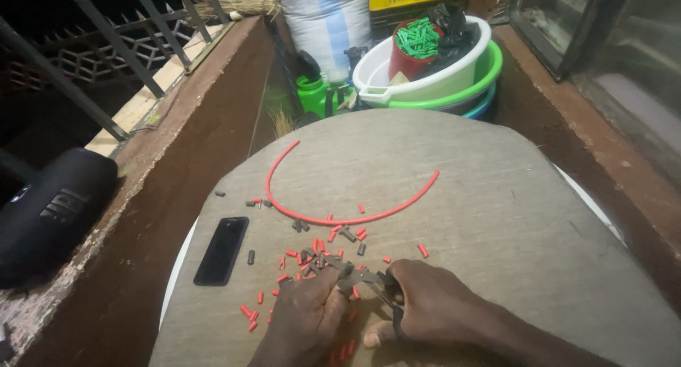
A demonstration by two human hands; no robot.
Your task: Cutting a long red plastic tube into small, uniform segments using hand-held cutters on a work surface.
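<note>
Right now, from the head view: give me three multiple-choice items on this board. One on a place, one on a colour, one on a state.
1. Where does the phone lie?
A. left of the hands
B. inside the basin
C. on the speaker

2. What colour is the long tube?
A. blue
B. red
C. white

3. What does the right hand hold?
A. nothing
B. a cup
C. scissors

Answers: 1 A, it lies flat on the board's left. 2 B, a red arc. 3 C, fingers are through the handles.

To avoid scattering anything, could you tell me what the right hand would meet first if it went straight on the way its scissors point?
Probably the left hand, then the red cut pieces; the right hand aims its scissors up-left, though depth is unclear.
</note>
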